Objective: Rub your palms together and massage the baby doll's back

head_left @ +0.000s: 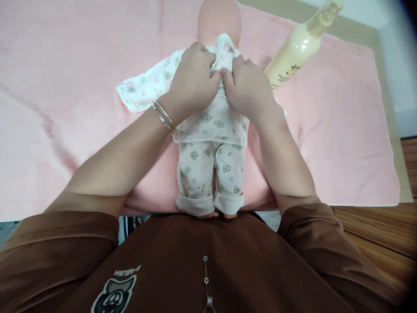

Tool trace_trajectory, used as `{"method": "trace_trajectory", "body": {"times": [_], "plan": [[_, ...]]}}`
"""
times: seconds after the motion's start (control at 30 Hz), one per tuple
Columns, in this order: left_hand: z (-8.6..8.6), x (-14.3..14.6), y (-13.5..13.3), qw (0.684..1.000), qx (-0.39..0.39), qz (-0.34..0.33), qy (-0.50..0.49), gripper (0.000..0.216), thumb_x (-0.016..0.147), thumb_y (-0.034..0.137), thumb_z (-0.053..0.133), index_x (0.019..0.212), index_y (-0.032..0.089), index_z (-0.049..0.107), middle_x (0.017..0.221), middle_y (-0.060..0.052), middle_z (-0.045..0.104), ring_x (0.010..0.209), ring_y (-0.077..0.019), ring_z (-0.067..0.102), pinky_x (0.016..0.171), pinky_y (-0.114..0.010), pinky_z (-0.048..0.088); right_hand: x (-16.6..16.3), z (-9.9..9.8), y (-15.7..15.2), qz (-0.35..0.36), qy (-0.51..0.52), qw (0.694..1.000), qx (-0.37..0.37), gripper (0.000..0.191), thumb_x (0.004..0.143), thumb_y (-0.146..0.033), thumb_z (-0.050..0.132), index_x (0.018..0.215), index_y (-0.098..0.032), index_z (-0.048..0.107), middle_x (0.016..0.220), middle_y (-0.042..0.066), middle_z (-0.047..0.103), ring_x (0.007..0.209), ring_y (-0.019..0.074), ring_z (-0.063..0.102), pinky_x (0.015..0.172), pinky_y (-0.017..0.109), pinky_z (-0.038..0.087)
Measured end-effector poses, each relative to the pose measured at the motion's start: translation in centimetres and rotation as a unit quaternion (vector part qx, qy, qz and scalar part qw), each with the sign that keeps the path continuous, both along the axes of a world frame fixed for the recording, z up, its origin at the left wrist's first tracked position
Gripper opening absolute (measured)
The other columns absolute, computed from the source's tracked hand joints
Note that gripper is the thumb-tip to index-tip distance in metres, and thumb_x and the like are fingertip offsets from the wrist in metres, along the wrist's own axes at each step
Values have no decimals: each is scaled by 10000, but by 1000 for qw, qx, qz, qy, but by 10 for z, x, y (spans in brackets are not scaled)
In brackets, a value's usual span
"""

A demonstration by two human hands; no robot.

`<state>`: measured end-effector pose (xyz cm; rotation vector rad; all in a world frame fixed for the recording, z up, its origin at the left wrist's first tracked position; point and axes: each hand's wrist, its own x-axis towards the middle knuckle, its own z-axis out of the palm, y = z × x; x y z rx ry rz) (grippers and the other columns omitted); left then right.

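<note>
A baby doll [219, 21] lies on the table with its head away from me and its feet at the near edge. It wears a white patterned shirt [215, 124] and matching trousers [197, 169] with turned-up cuffs. My left hand [197, 76] has its fingers closed on the shirt's front near the neck. Beside it, my right hand [246, 82] pinches the same cloth, thumb close to the left one. Between the hands the fabric is bunched and raised towards the doll's chin. One sleeve [150, 84] spreads out to the left; the other is mostly hidden behind my right forearm.
A pale yellow pump bottle [296, 48] is to the right of the doll, close to my right hand. A pink blanket [342, 130] covers the table, with a tan border [387, 100] showing at right. Wooden flooring [378, 230] appears at lower right.
</note>
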<state>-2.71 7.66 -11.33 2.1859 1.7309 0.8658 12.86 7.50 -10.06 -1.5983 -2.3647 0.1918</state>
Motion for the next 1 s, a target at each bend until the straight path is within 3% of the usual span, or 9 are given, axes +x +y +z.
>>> {"method": "trace_trajectory", "body": {"times": [0.1, 0.2, 0.33, 0.5, 0.57, 0.67, 0.8, 0.9, 1.0], "plan": [[-5, -4, 8, 1000, -14, 21, 5, 343, 922, 159, 536, 650, 268, 357, 957, -101, 615, 1027, -293, 598, 1000, -493, 515, -5, 8, -15, -11, -33, 999, 2, 468, 1014, -457, 216, 1012, -247, 634, 1175, 154, 663, 1135, 346, 597, 1037, 537, 472], [-12, -10, 17, 999, -35, 34, 17, 187, 1023, 255, 464, 1040, 186, 637, 1189, -170, 636, 1167, -335, 580, 1092, -518, 477, -8, 10, -17, -16, -18, 1000, 6, 385, 994, -426, 237, 815, -319, 561, 1065, 115, 675, 1071, 308, 595, 994, 497, 487], [-14, -10, 14, 997, -55, 31, 55, 371, 1059, 290, 412, 1349, 116, 564, 1332, -212, 581, 1276, -354, 517, 1167, -507, 417, -5, 2, -2, -3, 21, 1000, 19, 316, 992, -414, 264, 833, -292, 509, 1076, 122, 678, 1097, 293, 598, 1010, 480, 487], [2, 1, -12, 985, -21, 10, 172, 381, 1036, 179, 404, 1360, 41, 549, 1270, -230, 567, 1260, -406, 523, 1109, -524, 439, 4, -11, 17, 3, 97, 995, 22, 288, 984, -448, 336, 892, -252, 526, 1121, 112, 693, 1106, 324, 616, 1037, 503, 465], [6, 3, -17, 982, -10, -9, 189, 373, 1027, 177, 395, 1346, 100, 571, 1225, -211, 578, 1243, -403, 537, 1076, -518, 463, 7, -13, 20, 17, 116, 993, 28, 284, 982, -436, 353, 875, -255, 543, 1086, 85, 703, 1095, 307, 624, 1044, 481, 465], [6, 2, -13, 990, -1, -9, 139, 264, 959, 151, 426, 1102, 199, 643, 1106, -189, 602, 1112, -392, 581, 987, -528, 500, 9, -10, 18, 31, 88, 994, 49, 292, 989, -448, 351, 849, -303, 563, 990, 65, 699, 994, 284, 640, 963, 437, 493], [-7, -8, 5, 1000, -23, 3, 15, 111, 904, 277, 493, 796, 281, 519, 1018, -157, 597, 1055, -370, 565, 967, -556, 498, 6, -1, 5, 20, -15, 996, 86, 395, 1002, -441, 294, 812, -266, 594, 863, 94, 694, 792, 289, 617, 756, 434, 478], [-19, -16, 19, 999, -31, 18, -40, 131, 911, 375, 465, 832, 312, 548, 1060, -149, 620, 1066, -349, 541, 1022, -564, 449, -1, 8, -8, 32, -63, 993, 97, 394, 989, -368, 288, 745, -232, 565, 804, 89, 667, 718, 258, 582, 685, 399, 428], [-23, -20, 22, 997, -53, 26, -55, 261, 940, 416, 435, 1090, 311, 621, 1192, -143, 636, 1140, -346, 541, 1075, -557, 417, -5, 14, -15, 46, -46, 994, 85, 364, 971, -336, 294, 660, -248, 461, 725, 59, 580, 679, 222, 521, 669, 372, 395]]}}
